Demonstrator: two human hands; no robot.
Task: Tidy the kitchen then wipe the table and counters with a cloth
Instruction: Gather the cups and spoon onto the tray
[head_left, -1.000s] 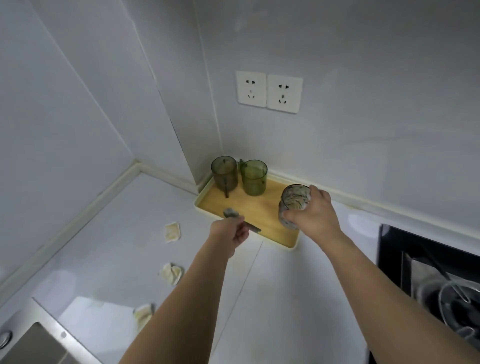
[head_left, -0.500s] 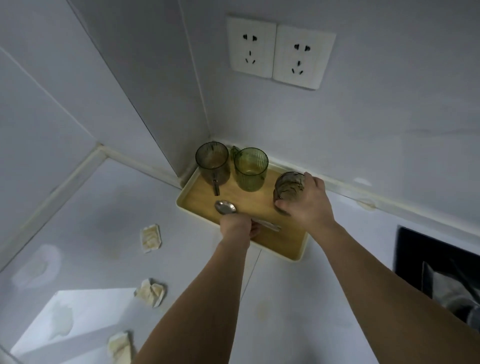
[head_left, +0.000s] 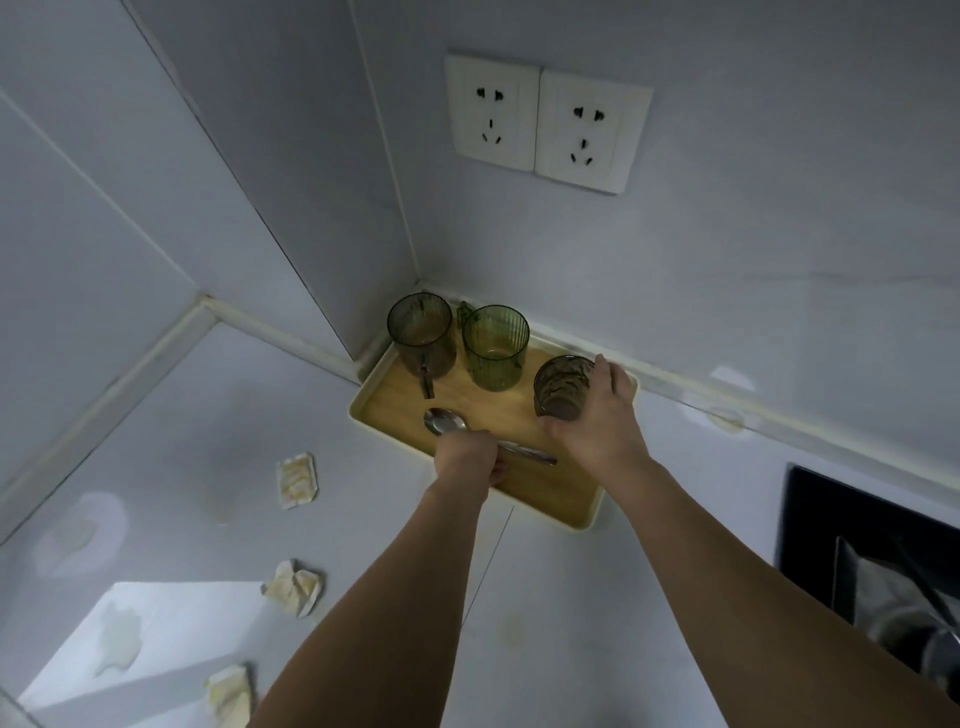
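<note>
A wooden tray (head_left: 558, 493) with a cream rim sits in the counter corner. Two green ribbed mugs (head_left: 422, 340) (head_left: 495, 345) stand at its back. My right hand (head_left: 597, 421) grips a patterned glass (head_left: 561, 387) standing on the tray's right side. My left hand (head_left: 467, 457) holds a metal spoon (head_left: 444, 420) low over the tray; its bowl points left and its handle sticks out to the right.
Several crumpled, stained paper scraps (head_left: 297, 479) (head_left: 293, 586) (head_left: 228, 696) lie on the white counter (head_left: 545, 623), with stains beside them. A black stove (head_left: 872, 545) with a pot is at the right edge. Two wall sockets (head_left: 545, 124) hang above the tray.
Both hands have come down onto the tray: the glass went from lifted to standing on the wood, and the spoon dropped closer to the tray. The camera moved nearer.
</note>
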